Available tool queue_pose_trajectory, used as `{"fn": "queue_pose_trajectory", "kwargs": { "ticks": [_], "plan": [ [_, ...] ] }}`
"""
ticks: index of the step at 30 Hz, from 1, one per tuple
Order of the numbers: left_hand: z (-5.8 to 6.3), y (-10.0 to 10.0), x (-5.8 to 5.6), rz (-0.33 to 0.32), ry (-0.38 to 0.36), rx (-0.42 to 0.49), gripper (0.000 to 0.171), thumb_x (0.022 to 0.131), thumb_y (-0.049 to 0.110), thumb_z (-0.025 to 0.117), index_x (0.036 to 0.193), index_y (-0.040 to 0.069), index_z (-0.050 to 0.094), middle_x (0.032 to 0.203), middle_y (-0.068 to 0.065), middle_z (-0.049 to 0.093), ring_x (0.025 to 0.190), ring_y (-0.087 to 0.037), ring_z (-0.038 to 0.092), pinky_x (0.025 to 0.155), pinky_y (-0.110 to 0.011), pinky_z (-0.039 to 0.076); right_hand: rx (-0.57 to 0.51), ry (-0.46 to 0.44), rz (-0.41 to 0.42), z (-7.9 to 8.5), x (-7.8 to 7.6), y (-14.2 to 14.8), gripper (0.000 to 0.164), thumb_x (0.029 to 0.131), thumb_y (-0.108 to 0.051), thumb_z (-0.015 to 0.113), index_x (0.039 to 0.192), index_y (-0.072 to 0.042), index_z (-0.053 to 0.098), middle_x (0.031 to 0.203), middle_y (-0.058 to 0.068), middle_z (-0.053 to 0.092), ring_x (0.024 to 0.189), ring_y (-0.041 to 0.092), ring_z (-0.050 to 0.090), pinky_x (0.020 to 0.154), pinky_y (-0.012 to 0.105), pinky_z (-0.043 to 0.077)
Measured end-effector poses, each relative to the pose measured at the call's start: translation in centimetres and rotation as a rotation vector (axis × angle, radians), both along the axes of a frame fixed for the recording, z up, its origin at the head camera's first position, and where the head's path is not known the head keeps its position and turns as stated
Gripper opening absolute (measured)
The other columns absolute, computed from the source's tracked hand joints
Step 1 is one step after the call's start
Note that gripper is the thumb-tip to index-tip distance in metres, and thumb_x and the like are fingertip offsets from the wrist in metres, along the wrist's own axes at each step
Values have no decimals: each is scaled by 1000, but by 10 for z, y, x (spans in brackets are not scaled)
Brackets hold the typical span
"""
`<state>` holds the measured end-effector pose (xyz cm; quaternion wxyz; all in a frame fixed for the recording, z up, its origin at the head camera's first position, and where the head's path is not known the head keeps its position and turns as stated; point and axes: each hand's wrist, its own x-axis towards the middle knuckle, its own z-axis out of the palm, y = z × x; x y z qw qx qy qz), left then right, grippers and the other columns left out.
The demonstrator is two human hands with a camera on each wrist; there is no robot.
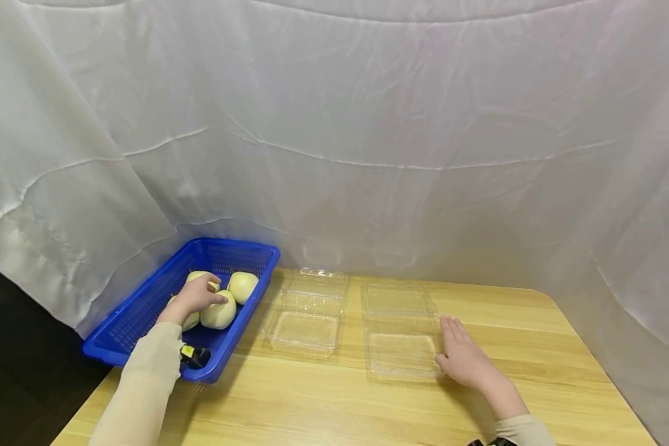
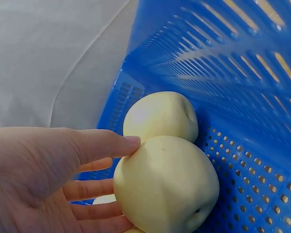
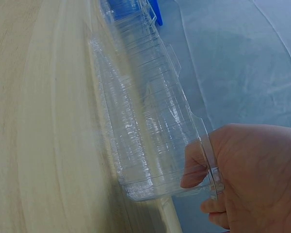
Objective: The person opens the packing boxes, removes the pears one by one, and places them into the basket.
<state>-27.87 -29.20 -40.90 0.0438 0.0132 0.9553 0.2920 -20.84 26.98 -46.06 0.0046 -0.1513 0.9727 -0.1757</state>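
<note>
The right hand (image 1: 465,359) lies flat on the tabletop (image 1: 323,402), fingers straight against the edge of the nearer clear box (image 1: 402,354), apparently steadying its open tray. A second clear box (image 1: 306,328) lies open beside it. Farther left, in the blue basket (image 1: 145,310), the left hand (image 1: 192,296) has its grip loosely spread over one pear (image 2: 166,184), not closed, with more pears touching it.

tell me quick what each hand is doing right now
Left hand: open, fingers touching a pear in the blue basket.
Right hand: open, resting against a clear box.
</note>
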Motion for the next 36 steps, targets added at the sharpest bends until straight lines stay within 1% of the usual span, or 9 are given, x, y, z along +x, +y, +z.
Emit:
{"fn": "queue_pose_trajectory", "kwargs": {
  "ticks": [7, 13, 19, 23, 26, 30, 34, 35, 36],
  "plan": [
    [0, -1, -2, 29, 16, -28, 52, 89, 19, 66, 128, -11, 50, 122, -37, 57, 110, -50, 57, 83, -50, 54, -10, 6, 1, 0, 0, 0, 77, 88, -14, 58, 145, 19, 19, 152, 39, 19, 141, 57, 15, 116, 63, 18],
    [2, -3, 0, 75, 46, -9, 48, 94, 25, 61, 129, -7, 52, 125, -34, 58, 112, -48, 56, 86, -53, 52, -15, 11, 0, 1, 1, 0, 76, 88, -14, 58, 145, 20, 19, 152, 40, 19, 141, 57, 15, 116, 63, 19],
    [6, -5, 2, 140, 139, 34, 42, 97, 23, 54, 126, -6, 55, 123, -32, 59, 112, -46, 56, 88, -52, 50, -17, -1, 1, 2, 1, 0, 76, 90, -14, 57, 146, 19, 18, 153, 39, 18, 142, 56, 15, 116, 63, 18],
    [10, -5, 2, 185, 167, 68, 39, 98, 23, 51, 126, -5, 56, 126, -32, 57, 115, -45, 54, 89, -53, 49, -19, -9, -2, 1, 1, 0, 76, 91, -15, 57, 146, 18, 18, 154, 38, 17, 142, 55, 14, 116, 63, 18],
    [11, -5, 3, 207, 191, 87, 38, 99, 22, 50, 126, -3, 57, 127, -31, 57, 116, -46, 54, 89, -53, 49, -18, -5, -1, 1, 0, 1, 75, 91, -15, 57, 146, 18, 18, 154, 38, 17, 142, 55, 14, 116, 63, 18],
    [13, -6, 4, 247, 254, 103, 36, 99, 21, 49, 124, -2, 59, 125, -29, 60, 115, -45, 55, 90, -54, 49, -16, -5, 3, 1, 0, 1, 75, 91, -15, 57, 146, 18, 18, 153, 38, 18, 142, 55, 15, 116, 63, 18],
    [14, -8, 5, 301, 343, 126, 34, 99, 22, 50, 121, -1, 62, 116, -26, 66, 104, -41, 62, 89, -52, 49, -15, -16, 4, 1, 0, 1, 75, 92, -15, 56, 147, 17, 17, 154, 38, 16, 143, 55, 14, 116, 63, 17],
    [15, -9, 5, 314, 365, 134, 33, 99, 22, 50, 120, 0, 63, 113, -25, 67, 100, -38, 65, 88, -50, 49, -15, -18, 4, 1, 0, 1, 75, 92, -15, 56, 147, 17, 16, 154, 38, 16, 143, 55, 14, 116, 63, 17],
    [16, -9, 4, 327, 386, 140, 33, 98, 22, 51, 119, 0, 64, 111, -24, 69, 93, -32, 68, 86, -46, 50, -13, -18, 4, 1, 0, 1, 75, 92, -15, 56, 147, 17, 16, 154, 38, 16, 143, 55, 13, 116, 63, 17]
  ]
}}
